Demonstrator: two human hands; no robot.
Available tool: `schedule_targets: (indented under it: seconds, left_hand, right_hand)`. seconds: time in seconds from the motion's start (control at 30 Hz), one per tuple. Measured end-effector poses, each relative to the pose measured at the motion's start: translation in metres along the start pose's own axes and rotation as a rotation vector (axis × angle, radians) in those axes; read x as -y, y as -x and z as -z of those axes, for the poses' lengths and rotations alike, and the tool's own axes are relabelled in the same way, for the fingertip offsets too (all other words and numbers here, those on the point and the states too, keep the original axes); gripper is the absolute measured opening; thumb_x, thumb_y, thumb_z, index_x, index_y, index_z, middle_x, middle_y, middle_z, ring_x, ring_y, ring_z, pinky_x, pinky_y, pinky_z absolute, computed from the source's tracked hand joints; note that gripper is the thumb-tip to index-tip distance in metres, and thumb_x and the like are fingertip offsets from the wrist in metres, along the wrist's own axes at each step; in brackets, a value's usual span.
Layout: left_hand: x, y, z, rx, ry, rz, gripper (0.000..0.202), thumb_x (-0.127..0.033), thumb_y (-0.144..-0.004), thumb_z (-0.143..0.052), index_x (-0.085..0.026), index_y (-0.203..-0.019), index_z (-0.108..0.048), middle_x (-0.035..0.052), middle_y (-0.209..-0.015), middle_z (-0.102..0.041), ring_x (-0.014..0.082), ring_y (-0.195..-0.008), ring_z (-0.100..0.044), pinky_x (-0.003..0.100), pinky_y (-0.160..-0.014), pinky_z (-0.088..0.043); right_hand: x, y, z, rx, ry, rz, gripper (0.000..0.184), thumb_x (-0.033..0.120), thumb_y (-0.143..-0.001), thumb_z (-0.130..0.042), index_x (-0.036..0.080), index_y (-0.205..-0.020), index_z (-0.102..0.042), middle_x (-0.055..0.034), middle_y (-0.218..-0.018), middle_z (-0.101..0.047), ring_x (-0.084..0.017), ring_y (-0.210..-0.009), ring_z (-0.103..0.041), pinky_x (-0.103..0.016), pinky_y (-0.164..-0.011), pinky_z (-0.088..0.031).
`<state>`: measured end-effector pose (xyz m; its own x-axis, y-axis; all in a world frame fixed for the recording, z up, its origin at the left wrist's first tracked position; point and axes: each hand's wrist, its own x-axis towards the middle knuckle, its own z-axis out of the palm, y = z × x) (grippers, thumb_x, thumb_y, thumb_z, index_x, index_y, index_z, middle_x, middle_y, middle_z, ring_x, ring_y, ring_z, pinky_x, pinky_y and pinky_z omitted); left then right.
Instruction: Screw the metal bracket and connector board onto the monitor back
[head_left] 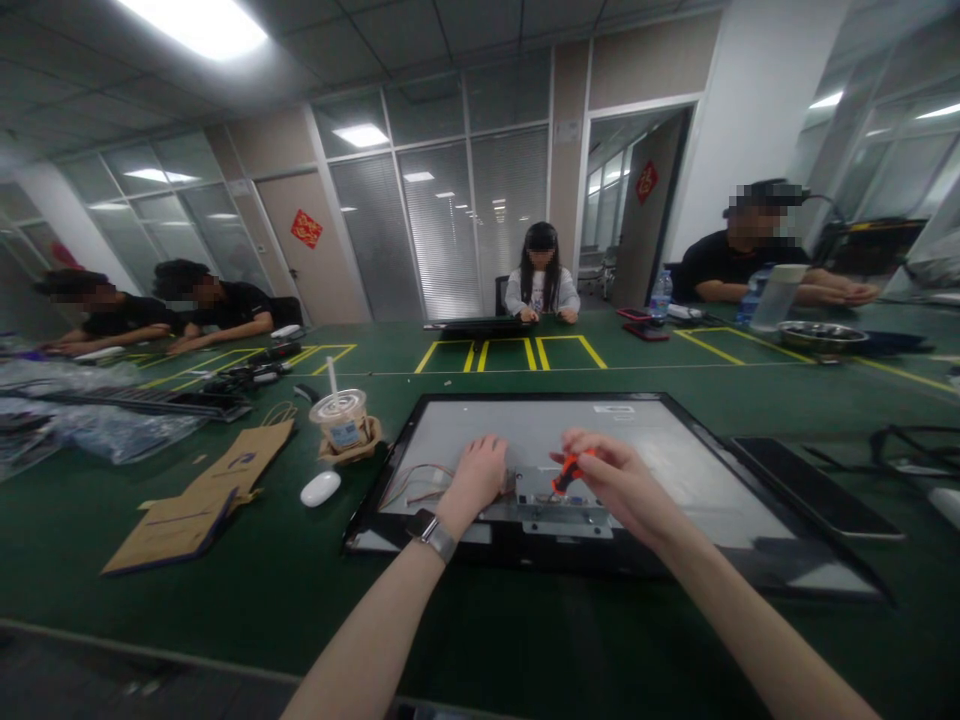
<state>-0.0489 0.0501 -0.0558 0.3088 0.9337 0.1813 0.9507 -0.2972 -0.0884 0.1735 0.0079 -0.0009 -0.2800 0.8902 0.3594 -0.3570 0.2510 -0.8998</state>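
A large flat display panel [652, 455] with a black frame and pale grey back lies on the green table. Near its front edge sits a metal bracket [570, 524] with a circuit board on it. My left hand [480, 475] rests on the panel at the bracket's left end, fingers extended forward; its thumb side is partly hidden. In my right hand [600, 465], pinched between the fingers, is an orange and black screwdriver [573, 470]. It is held over the board, and I cannot make out its tip. Thin wires [420, 482] run loosely to the left of my left hand.
Left of the panel stand a drink cup [339, 415] in a cardboard holder, a white mouse [320, 488] and a brown paper bag [210, 490]. A black slab-like device [817, 487] lies to the right. Plastic-wrapped parts [112, 415] lie far left. Several people sit around the table.
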Motion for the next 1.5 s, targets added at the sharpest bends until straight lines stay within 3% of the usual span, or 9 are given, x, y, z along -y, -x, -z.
schedule_targets:
  seconds: [0.17,0.33,0.47,0.67,0.83,1.0,1.23,1.37,1.5]
  left_hand:
    - [0.001,0.001,-0.001,-0.006,0.001,-0.011,0.029,-0.009,-0.093,-0.05,-0.013,-0.121,-0.054,0.0155,-0.125,-0.06,0.0256,-0.114,-0.059,0.037,-0.098,-0.047]
    - [0.001,0.0,0.0,0.008,0.011,-0.001,0.033,-0.008,-0.089,-0.054,-0.013,-0.122,-0.054,0.0145,-0.125,-0.06,0.0255,-0.114,-0.059,0.036,-0.098,-0.047]
    - [0.001,-0.001,0.0,0.027,0.009,0.013,0.037,-0.008,-0.088,-0.056,-0.014,-0.124,-0.053,0.0143,-0.128,-0.06,0.0258,-0.115,-0.059,0.037,-0.098,-0.047]
    - [0.0,0.0,0.004,0.034,0.009,0.011,0.036,-0.007,-0.09,-0.054,-0.013,-0.125,-0.053,0.0148,-0.128,-0.06,0.0254,-0.114,-0.059,0.037,-0.099,-0.047]
    - [-0.001,0.0,0.003,0.028,0.007,0.01,0.034,-0.007,-0.09,-0.053,-0.014,-0.124,-0.054,0.0156,-0.126,-0.06,0.0255,-0.115,-0.059,0.037,-0.098,-0.047]
    - [0.0,-0.001,0.001,0.028,0.037,0.016,0.035,-0.007,-0.087,-0.056,-0.014,-0.121,-0.054,0.0151,-0.125,-0.06,0.0254,-0.115,-0.059,0.037,-0.098,-0.047]
    - [-0.001,0.002,0.006,0.022,0.047,0.009,0.027,-0.01,-0.091,-0.054,-0.015,-0.118,-0.055,0.0147,-0.126,-0.061,0.0249,-0.114,-0.059,0.036,-0.099,-0.046]
    - [0.0,0.001,0.003,0.01,0.037,0.016,0.032,-0.009,-0.091,-0.052,-0.014,-0.122,-0.054,0.0151,-0.125,-0.061,0.0253,-0.115,-0.059,0.036,-0.099,-0.047]
    - [0.001,0.0,-0.002,0.007,0.007,0.003,0.037,-0.007,-0.089,-0.053,-0.014,-0.125,-0.053,0.0159,-0.129,-0.059,0.026,-0.117,-0.058,0.037,-0.099,-0.047]
  right_hand:
    - [0.008,0.004,-0.007,0.038,-0.019,-0.131,0.042,0.051,-0.076,-0.082,0.027,-0.11,-0.077,-0.0067,-0.096,-0.075,-0.024,-0.096,-0.068,-0.041,-0.09,-0.052]
    - [0.004,0.0,-0.007,-0.025,0.045,0.047,0.032,0.057,-0.086,-0.07,0.026,-0.09,-0.075,-0.0053,-0.094,-0.073,-0.023,-0.095,-0.066,-0.037,-0.085,-0.052]
    - [-0.002,-0.003,0.002,-0.084,0.157,0.095,0.029,0.053,-0.08,-0.077,0.025,-0.084,-0.074,-0.0037,-0.097,-0.069,-0.023,-0.097,-0.065,-0.036,-0.088,-0.051]
    - [-0.004,-0.002,0.006,-0.039,0.192,0.04,0.038,0.048,-0.084,-0.075,0.027,-0.114,-0.072,-0.0055,-0.1,-0.074,-0.023,-0.094,-0.067,-0.042,-0.091,-0.051]
    - [-0.004,-0.003,0.002,-0.027,0.124,0.114,0.027,0.052,-0.088,-0.07,0.028,-0.097,-0.073,-0.0052,-0.104,-0.074,-0.024,-0.104,-0.067,-0.04,-0.093,-0.05]
    - [-0.003,-0.001,-0.001,-0.033,0.1,0.121,0.024,0.05,-0.074,-0.083,0.027,-0.079,-0.077,-0.0044,-0.103,-0.07,-0.024,-0.103,-0.065,-0.04,-0.095,-0.051]
    - [0.001,0.002,-0.001,0.004,0.146,0.04,0.036,0.053,-0.084,-0.073,0.026,-0.107,-0.078,-0.0078,-0.098,-0.077,-0.023,-0.093,-0.07,-0.042,-0.091,-0.054]
    - [0.0,0.001,-0.001,-0.012,0.17,0.108,0.028,0.05,-0.088,-0.069,0.026,-0.098,-0.078,-0.0071,-0.101,-0.075,-0.024,-0.099,-0.068,-0.042,-0.092,-0.053]
    - [-0.002,0.0,0.0,0.0,0.147,0.147,0.018,0.044,-0.078,-0.081,0.027,-0.086,-0.078,-0.0036,-0.097,-0.07,-0.022,-0.094,-0.066,-0.041,-0.09,-0.054]
